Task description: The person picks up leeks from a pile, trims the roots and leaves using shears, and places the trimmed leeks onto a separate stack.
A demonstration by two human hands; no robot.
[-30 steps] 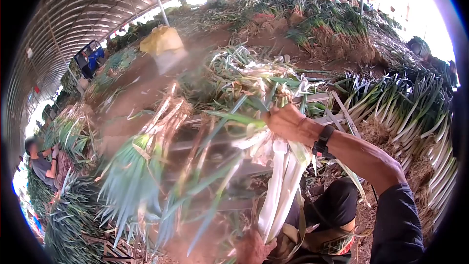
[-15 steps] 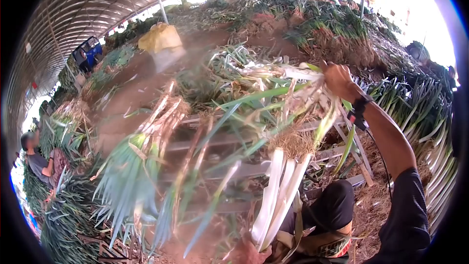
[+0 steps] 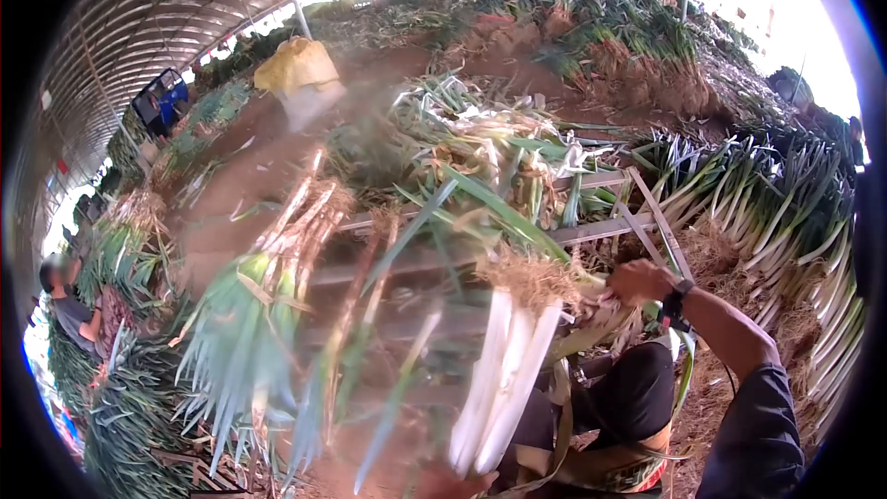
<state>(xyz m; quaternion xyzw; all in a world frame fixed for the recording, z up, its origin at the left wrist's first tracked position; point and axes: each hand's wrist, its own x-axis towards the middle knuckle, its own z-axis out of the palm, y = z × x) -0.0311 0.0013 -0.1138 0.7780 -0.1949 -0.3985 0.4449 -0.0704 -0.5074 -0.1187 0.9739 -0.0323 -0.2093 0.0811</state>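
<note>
Several peeled white leeks (image 3: pixel 504 374) stand tilted in front of me, their brown roots (image 3: pixel 525 279) at the top. At their lower ends is my left hand (image 3: pixel 453 480), blurred and partly cut off by the bottom edge; its fingers are not clear. Just right of the roots my right hand (image 3: pixel 639 284) is closed around dry outer leaves (image 3: pixel 605 319) that hang beneath it. Unpeeled leeks with long green leaves (image 3: pixel 245 342) lie on a metal rack (image 3: pixel 601 229) to the left.
Loose peelings (image 3: pixel 499 129) are heaped behind the rack. White leeks (image 3: pixel 785 222) lie in a row at right. A person (image 3: pixel 78 314) sits at far left near leek piles. Farther back are a yellow container (image 3: pixel 297 67) and a blue vehicle (image 3: pixel 164 103).
My right hand has moved down from above the roots to beside them, with leaves still in it. The white leeks have shifted slightly left.
</note>
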